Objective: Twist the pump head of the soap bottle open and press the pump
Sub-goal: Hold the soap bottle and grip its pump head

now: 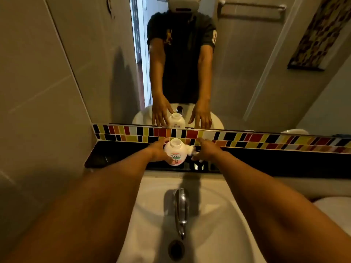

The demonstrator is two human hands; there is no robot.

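Left hand holds soap bottle; right hand spread loosely beside it.

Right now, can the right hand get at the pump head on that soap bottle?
Probably yes. The right hand hovers open beside the pump head, nothing between them, while the left hand steadies the soap bottle.

Left hand cups the soap bottle on the black ledge; right hand beside it.
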